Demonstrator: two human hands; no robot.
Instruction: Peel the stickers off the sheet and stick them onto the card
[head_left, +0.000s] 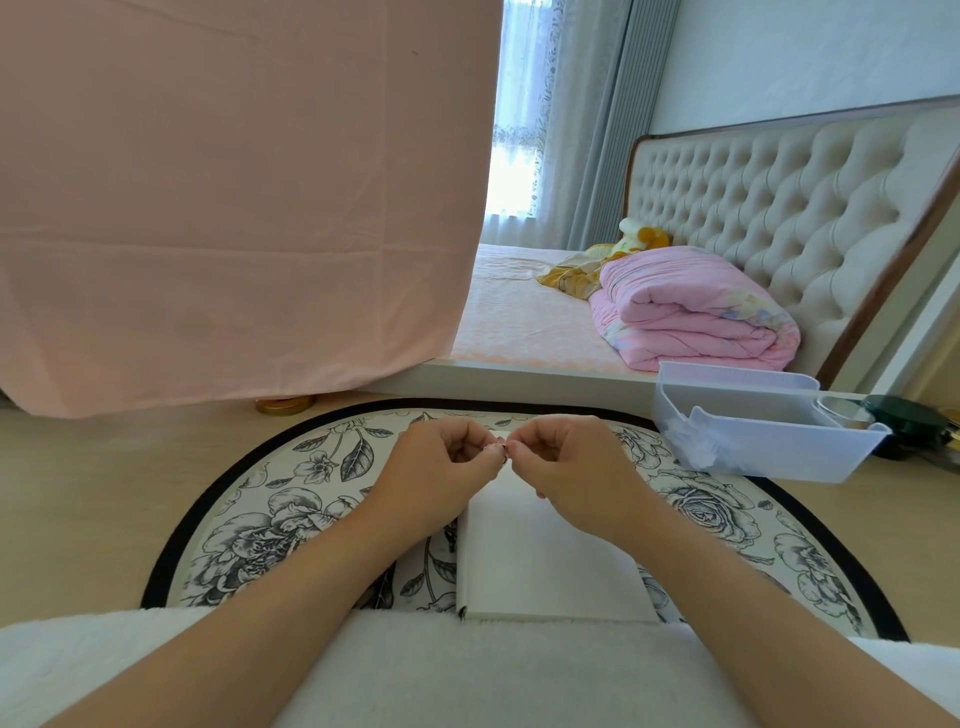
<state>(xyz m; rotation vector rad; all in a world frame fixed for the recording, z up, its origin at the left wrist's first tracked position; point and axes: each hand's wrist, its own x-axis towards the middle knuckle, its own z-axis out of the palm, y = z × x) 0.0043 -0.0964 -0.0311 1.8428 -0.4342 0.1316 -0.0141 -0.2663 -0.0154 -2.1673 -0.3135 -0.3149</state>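
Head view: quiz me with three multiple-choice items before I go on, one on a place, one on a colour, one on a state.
1. Where does the white card lie?
A) on the floral mat
B) in the clear bin
C) on the bare floor

2. What colour is the folded quilt on the bed?
A) blue
B) pink
C) green

3. What are the hands doing?
A) lying flat
B) left hand and right hand pinch a small piece
C) one reaches into the bin

Answers: 1 A, the mat's pattern surrounds the card; 2 B, it is plainly pink; 3 B, fingertips meet on the piece above the card.
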